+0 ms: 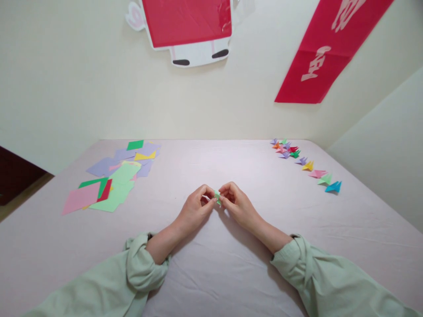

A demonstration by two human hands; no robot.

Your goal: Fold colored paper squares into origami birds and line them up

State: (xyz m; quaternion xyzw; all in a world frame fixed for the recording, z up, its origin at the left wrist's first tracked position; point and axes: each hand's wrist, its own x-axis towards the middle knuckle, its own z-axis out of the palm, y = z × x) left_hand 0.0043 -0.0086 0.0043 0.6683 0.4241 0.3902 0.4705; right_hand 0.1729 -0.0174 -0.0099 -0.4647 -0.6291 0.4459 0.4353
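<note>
Between my two hands is a small piece of folded light green paper (217,197), mostly covered by my fingertips. My left hand (197,204) pinches it from the left, thumb and forefinger pressed on its edge. From the other side my right hand (240,204) grips it in the same kind of pinch. Both hands are held close together over the middle of the pale cloth-covered surface (211,255). The exact folded shape of the paper is too small and too hidden to make out.
Loose coloured paper sheets (114,193) lie spread at the left. Several small folded paper figures (325,179) run in a diagonal line along the right side. Behind the surface rises a wall (82,79) with a red banner (317,66) and a red-and-white cartoon cutout (191,26).
</note>
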